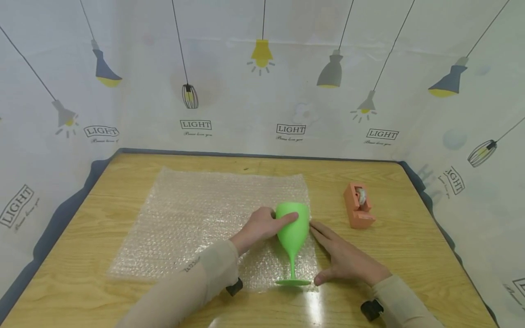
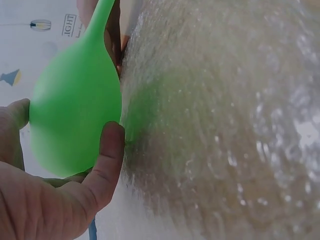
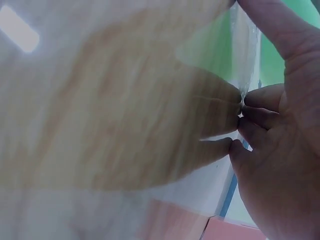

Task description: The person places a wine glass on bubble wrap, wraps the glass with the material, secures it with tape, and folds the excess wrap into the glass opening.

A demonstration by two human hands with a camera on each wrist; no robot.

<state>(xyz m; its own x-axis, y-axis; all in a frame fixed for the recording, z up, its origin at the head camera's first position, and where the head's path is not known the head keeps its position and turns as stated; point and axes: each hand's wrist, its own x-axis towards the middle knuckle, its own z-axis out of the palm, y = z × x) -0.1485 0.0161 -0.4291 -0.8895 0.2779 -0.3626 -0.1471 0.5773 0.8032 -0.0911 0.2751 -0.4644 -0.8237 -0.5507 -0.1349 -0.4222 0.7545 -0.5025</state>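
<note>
A bright green plastic goblet (image 1: 293, 230) lies on its side near the right edge of a clear bubble wrap sheet (image 1: 197, 214), its foot toward me. My left hand (image 1: 262, 226) holds it by the bowl, thumb over the top and fingers around the far side. In the left wrist view the goblet (image 2: 75, 110) shows close along the wrap's surface. My right hand (image 1: 346, 255) is on the other side, thumb spread from the fingers. The right wrist view has its fingertips (image 3: 245, 120) touching down at the wrap's edge (image 3: 245, 55).
An orange tape dispenser (image 1: 359, 207) with a roll of tape stands to the right, beyond my right hand. The wooden table (image 1: 410, 255) is bordered at the back and sides by a white curtain (image 1: 229, 100) printed with lamps.
</note>
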